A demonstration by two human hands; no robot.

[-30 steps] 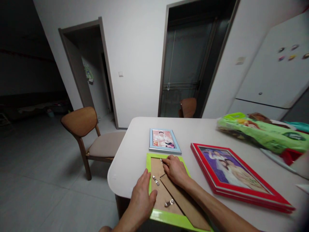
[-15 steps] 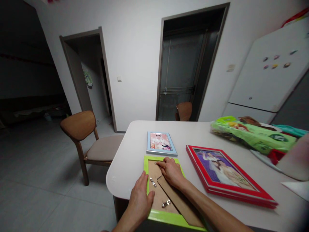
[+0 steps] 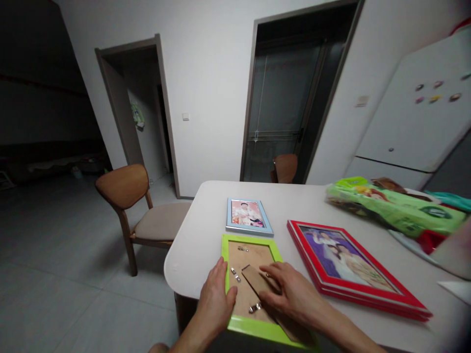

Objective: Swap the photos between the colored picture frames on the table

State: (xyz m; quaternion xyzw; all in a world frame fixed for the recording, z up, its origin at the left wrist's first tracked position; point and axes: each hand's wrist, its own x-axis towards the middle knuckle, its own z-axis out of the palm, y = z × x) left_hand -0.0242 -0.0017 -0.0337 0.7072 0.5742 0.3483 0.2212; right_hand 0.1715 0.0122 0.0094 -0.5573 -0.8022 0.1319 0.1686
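**Item: green frame (image 3: 248, 239), face down.** It lies at the near left corner of the table (image 3: 198, 235). Its brown backing board (image 3: 253, 256) faces up, with the hinged stand (image 3: 253, 274) lying on it. Its near rail sits at the table's near edge; whether it overhangs cannot be told.

**Your hands.**
- Left hand (image 3: 215, 305): flat, fingers pressed together along the frame's left rail, gripping nothing.
- Right hand (image 3: 291, 294): palm down, fingers slightly spread, tips resting on the stand and pinching nothing.

**Fittings.** Small metal clips show on the board at the far edge (image 3: 241, 248), the left edge (image 3: 234, 273) and near your right fingers (image 3: 253, 308). Whether each is turned in or out is too small to read.

**Hazards, as judged.**
- A push toward you could slide the frame off the near edge, as only your left palm pins it.
- Pressure on the stand could strain its hinge.
- A fingertip could catch on a clip.
- If the board lifts unevenly, whatever lies beneath may shift.

**Edges and room.**
- Far: the blue frame (image 3: 248, 216) lies just beyond, nearly touching.
- Right: the red frame (image 3: 349, 264) is near, separated by a narrow strip of bare table.
- Far right: a green packet (image 3: 393, 210) is well apart.
- Left: a short strip of bare table runs to the rounded corner, then a drop to the floor and a chair (image 3: 134, 196).
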